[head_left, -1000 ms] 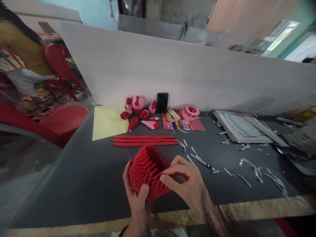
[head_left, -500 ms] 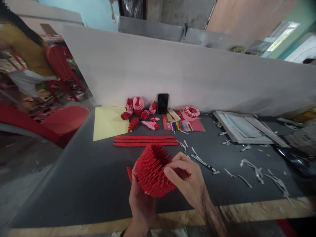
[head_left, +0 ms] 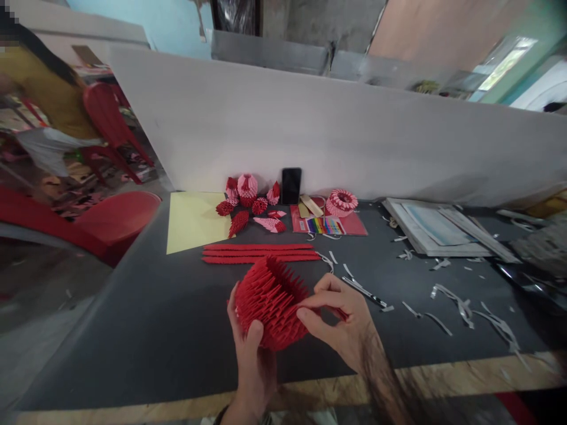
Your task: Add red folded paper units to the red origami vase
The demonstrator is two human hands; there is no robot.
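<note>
My left hand (head_left: 253,348) grips a red bowl of folded paper pieces (head_left: 266,307) from the left and below, its thumb across the near side. The bowl is tilted, its spiky opening up and to the right, just above the dark table. My right hand (head_left: 341,316) pinches a small red folded paper piece (head_left: 310,301) at the bowl's right rim; thumb and forefinger hide part of it. Beyond the bowl, long red strips (head_left: 261,254) lie side by side on the table.
Pink and red paper models (head_left: 247,189) stand at the back beside a yellow sheet (head_left: 192,221) and a phone (head_left: 291,186). A pink paper ring (head_left: 342,202) sits to their right. Paper scraps (head_left: 460,307), a pen (head_left: 363,292) and stacked boards (head_left: 438,227) lie on the right.
The bowl has turned and shifted slightly left. My left thumb has come round onto its near side, while my right hand remains pinched at the rim.
</note>
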